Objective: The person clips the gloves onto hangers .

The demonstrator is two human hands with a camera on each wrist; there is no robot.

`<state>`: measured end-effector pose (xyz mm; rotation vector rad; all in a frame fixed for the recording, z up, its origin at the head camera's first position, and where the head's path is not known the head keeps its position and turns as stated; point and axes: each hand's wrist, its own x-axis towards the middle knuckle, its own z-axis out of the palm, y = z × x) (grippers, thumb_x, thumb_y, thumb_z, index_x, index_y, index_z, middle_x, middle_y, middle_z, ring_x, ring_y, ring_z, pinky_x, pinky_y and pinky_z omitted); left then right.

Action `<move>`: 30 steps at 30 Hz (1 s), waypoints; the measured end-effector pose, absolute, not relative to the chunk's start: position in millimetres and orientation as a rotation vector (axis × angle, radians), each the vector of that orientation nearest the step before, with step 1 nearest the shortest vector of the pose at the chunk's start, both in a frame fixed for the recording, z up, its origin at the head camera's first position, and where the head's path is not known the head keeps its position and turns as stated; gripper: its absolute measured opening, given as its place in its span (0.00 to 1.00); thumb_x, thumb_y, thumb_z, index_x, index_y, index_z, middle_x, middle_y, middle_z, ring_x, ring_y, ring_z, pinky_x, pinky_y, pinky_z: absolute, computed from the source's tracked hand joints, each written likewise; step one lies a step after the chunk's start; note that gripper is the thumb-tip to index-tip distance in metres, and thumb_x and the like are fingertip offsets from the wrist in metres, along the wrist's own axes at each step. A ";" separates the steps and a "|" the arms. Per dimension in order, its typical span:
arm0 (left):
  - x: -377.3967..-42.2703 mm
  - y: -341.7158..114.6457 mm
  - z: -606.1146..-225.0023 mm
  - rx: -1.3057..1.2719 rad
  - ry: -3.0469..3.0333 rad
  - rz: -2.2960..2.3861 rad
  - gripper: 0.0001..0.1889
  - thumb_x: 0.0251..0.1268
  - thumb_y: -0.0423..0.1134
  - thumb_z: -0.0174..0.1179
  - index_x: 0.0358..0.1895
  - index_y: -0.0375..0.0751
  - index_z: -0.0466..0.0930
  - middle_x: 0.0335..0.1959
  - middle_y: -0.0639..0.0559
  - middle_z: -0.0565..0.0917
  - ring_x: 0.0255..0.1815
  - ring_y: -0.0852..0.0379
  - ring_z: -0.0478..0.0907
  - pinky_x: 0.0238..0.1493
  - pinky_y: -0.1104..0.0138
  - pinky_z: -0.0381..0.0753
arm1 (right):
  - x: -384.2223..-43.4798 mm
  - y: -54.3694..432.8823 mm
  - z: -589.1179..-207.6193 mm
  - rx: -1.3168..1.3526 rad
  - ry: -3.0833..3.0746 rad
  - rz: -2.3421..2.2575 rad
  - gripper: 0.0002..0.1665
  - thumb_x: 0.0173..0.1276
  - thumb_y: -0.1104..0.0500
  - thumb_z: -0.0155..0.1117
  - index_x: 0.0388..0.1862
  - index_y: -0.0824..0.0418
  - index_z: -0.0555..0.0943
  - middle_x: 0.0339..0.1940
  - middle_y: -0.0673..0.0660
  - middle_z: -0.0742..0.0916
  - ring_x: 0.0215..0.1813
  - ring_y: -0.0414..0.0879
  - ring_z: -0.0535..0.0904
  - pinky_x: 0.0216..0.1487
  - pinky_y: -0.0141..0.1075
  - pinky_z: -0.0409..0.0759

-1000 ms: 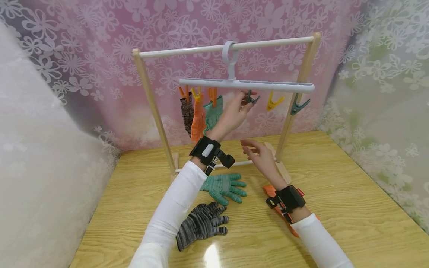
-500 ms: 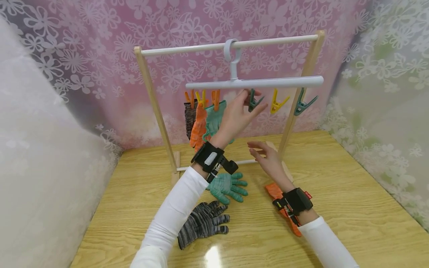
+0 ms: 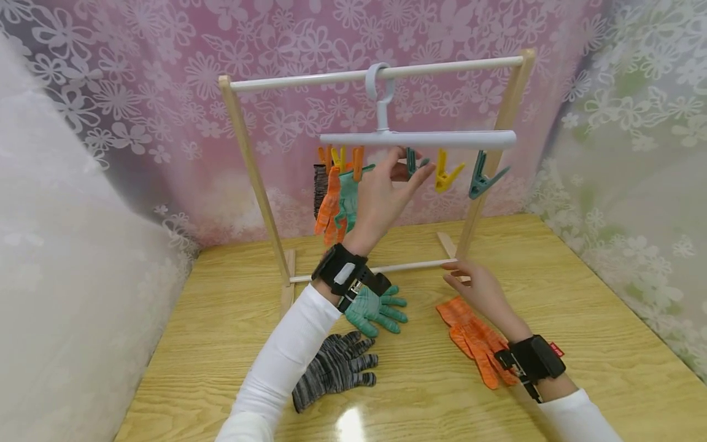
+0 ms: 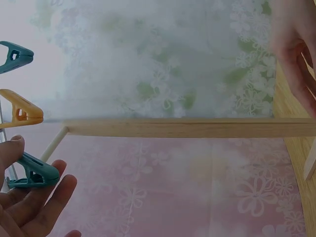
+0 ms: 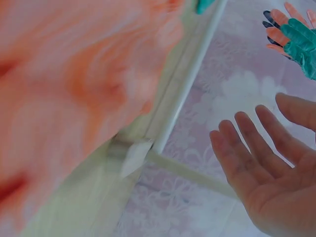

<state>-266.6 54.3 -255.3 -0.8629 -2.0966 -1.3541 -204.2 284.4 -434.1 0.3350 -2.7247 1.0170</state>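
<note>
My left hand (image 3: 381, 199) is raised under the white hanger (image 3: 447, 140) and pinches a dark green clothespin (image 4: 38, 172) between thumb and fingers. To its right, a yellow clothespin (image 3: 444, 175) and another dark green clothespin (image 3: 483, 178) dangle with nothing in them. Lower down, my right hand (image 3: 483, 294) hovers with relaxed fingers and holds nothing; the right wrist view shows its palm (image 5: 281, 192) bare. Close below it an orange glove (image 3: 461, 322) lies on the table. A green glove (image 3: 378, 310) and a grey-black striped glove (image 3: 334, 368) lie further left, the green one partly behind my left wrist.
A wooden rack (image 3: 240, 153) with a white top rod (image 3: 309, 80) carries the hanger. At the hanger's left end a dark striped glove (image 3: 320, 190), an orange glove (image 3: 329, 205) and a green glove (image 3: 348, 193) hang from orange and yellow clothespins. Flowered curtains surround the wooden table (image 3: 221, 344).
My right hand has moved right and down, so more of the orange glove on the table shows. The hanger has swung and turned slightly. My left hand stays at the green clothespin.
</note>
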 end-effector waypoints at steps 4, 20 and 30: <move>-264.3 51.8 -257.1 -0.897 -2.045 -1.407 0.13 0.71 0.44 0.66 0.49 0.40 0.80 0.43 0.47 0.89 0.44 0.57 0.87 0.43 0.73 0.82 | -192.0 296.0 -438.4 0.398 -2.833 0.904 0.21 0.73 0.64 0.65 0.63 0.67 0.81 0.59 0.73 0.83 0.52 0.67 0.84 0.49 0.56 0.85; -263.2 40.4 -259.3 -0.840 -2.002 -1.510 0.13 0.73 0.42 0.64 0.51 0.37 0.80 0.41 0.45 0.90 0.41 0.55 0.88 0.45 0.70 0.83 | -171.7 286.0 -461.3 0.791 -3.025 0.465 0.28 0.66 0.67 0.70 0.64 0.74 0.78 0.67 0.75 0.76 0.31 0.46 0.83 0.29 0.31 0.72; -266.1 33.8 -263.3 -0.877 -1.968 -1.564 0.10 0.72 0.40 0.65 0.46 0.36 0.82 0.45 0.45 0.86 0.43 0.55 0.87 0.47 0.71 0.83 | -183.4 264.0 -465.4 0.851 -2.966 0.371 0.25 0.67 0.68 0.69 0.63 0.74 0.79 0.66 0.77 0.76 0.47 0.62 0.85 0.41 0.42 0.85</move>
